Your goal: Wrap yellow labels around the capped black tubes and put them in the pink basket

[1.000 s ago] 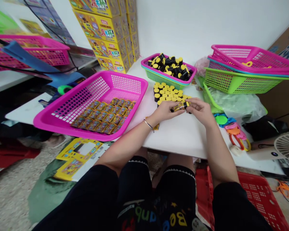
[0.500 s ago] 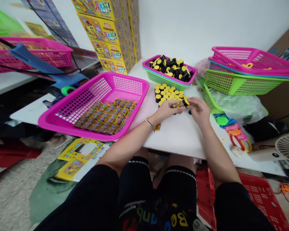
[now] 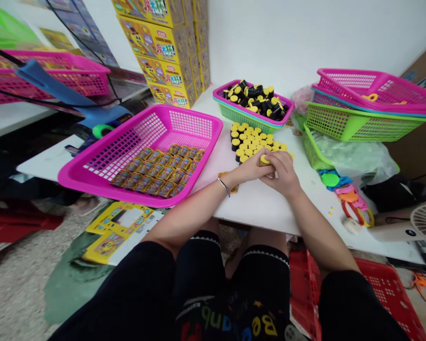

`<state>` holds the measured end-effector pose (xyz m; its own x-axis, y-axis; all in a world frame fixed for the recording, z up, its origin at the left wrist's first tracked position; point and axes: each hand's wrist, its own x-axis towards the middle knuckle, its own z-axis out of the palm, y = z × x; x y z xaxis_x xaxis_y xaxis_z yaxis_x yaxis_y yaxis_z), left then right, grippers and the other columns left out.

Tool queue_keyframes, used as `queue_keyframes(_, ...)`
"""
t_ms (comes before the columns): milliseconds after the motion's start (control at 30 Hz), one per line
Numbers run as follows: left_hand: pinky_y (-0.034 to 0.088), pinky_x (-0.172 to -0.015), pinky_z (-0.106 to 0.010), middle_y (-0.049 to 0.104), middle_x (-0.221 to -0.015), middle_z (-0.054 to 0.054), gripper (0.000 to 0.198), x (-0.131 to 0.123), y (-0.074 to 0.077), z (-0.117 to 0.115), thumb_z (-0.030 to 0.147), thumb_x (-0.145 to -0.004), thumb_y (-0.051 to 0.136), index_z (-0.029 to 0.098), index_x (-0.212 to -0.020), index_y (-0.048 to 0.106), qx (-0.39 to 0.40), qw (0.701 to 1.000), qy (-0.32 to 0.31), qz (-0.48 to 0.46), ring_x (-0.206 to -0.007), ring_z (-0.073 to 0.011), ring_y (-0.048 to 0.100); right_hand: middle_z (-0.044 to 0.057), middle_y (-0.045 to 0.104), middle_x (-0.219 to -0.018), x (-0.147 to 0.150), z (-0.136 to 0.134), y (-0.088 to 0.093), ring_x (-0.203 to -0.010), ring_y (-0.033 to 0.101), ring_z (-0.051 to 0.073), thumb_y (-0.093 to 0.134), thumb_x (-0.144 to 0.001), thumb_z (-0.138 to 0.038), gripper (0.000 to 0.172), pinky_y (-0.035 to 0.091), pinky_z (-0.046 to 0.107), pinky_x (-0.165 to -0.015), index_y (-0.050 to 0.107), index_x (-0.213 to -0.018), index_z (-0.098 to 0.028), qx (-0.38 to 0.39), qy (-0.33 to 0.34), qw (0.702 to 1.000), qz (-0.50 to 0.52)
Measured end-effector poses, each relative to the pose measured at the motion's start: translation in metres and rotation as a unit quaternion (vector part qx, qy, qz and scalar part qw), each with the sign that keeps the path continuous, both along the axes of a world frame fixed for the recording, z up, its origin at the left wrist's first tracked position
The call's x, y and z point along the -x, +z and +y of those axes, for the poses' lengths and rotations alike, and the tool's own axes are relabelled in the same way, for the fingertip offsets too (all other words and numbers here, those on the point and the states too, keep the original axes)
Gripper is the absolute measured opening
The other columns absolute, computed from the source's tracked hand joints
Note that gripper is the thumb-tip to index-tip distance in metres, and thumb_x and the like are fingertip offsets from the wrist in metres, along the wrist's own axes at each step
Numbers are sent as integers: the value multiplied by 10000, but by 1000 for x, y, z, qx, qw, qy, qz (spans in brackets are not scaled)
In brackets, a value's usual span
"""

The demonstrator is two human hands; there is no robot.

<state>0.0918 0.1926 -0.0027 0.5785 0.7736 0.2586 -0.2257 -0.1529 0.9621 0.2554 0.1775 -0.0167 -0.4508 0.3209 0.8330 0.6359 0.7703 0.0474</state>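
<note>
My left hand (image 3: 250,166) and my right hand (image 3: 282,171) meet over the white table (image 3: 262,201), both closed round one small black cylinder with a yellow cap (image 3: 264,160). Just beyond them stands a cluster of upright yellow-capped cylinders (image 3: 250,141). Farther back, a pink-on-green basket (image 3: 234,111) holds a loose heap of the same cylinders. To the left, a big pink basket (image 3: 102,177) holds rows of several labelled, wrapped pieces (image 3: 159,168). A small yellow label (image 3: 230,182) lies by my left wrist.
Stacked green and pink baskets (image 3: 362,111) stand at the right over a plastic bag (image 3: 351,154). Coloured plastic toys (image 3: 348,199) lie near the right edge. Yellow cartons (image 3: 163,52) are stacked at the back. A red crate (image 3: 379,289) sits on the floor under the table's right side.
My hands have come closer together and slightly toward me. The cylinder, earlier held sideways between the fingertips with its label showing, now sits cap-up, enclosed by both hands.
</note>
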Motion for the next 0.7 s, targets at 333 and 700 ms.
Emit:
queue_keyframes(333,490,-834,-308,529,-1161,-69,478,-6,-13,0,195,-739,628,221,-1134,360,-141,956,250,63,-962,-160,593,102,706,-1180,4,-2,-7,-1136,649,276,602,-942,-300,312,447,583,-1120,623,-1253,-286,35,-42,999,-6)
queue_keyframes(700,493,-926,-367,572,-1151,-102,488,-3,-7,-7,164,-736,630,195,-1158,386,-174,950,253,48,-1064,-212,604,63,771,-1102,-1,-2,0,-993,711,249,661,-910,-250,276,487,594,-1071,652,-1177,-316,-14,-9,999,-32)
